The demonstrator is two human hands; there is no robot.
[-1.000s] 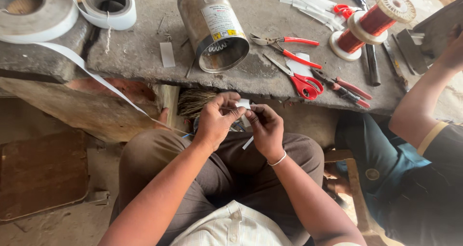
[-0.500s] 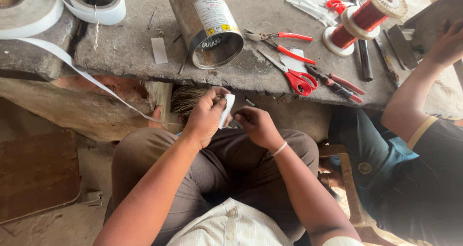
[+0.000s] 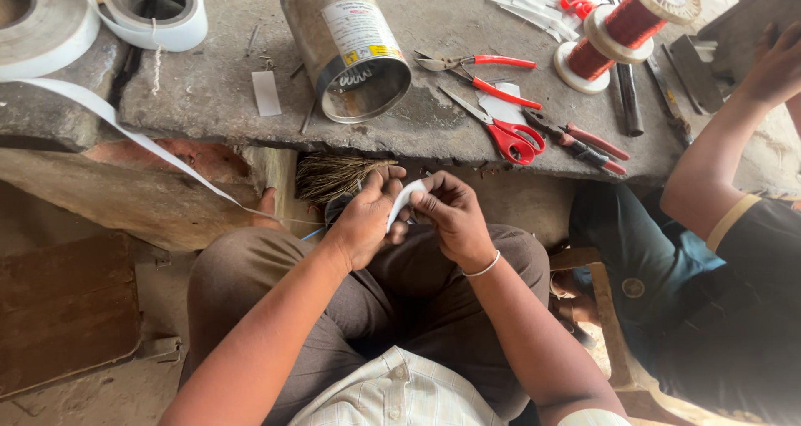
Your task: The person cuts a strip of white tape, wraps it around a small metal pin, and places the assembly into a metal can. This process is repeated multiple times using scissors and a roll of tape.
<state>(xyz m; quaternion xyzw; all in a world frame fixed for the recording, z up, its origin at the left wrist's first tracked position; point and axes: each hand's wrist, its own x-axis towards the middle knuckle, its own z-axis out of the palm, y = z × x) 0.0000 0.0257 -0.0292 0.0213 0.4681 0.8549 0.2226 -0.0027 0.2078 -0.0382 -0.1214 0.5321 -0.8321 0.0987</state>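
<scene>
L hand [image 3: 364, 219] and R hand [image 3: 451, 215] meet over the lap, fingers of both pinched on a white strip [image 3: 402, 202], curved betw. them just below the bench [image 3: 217, 100] edge. Strip looks partly bent/fitted, seems mid-step; dark part under L hand is hidden, can't tell more. On the rough stone bench: tape rolls [image 3: 154, 9], metal can [image 3: 346, 46], scissors [image 3: 501, 130], pliers [image 3: 484, 71], copper spool [image 3: 630, 21]. Another person's arm [image 3: 709, 159] at right; dirt floor.

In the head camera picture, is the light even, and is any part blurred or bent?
Head view: soft daylight, no hard shadows; mild glare on the metal can; left hand and right hand holding the white strip look sharp; the stone bench edge curves somewhat from wide-lens distortion.
</scene>
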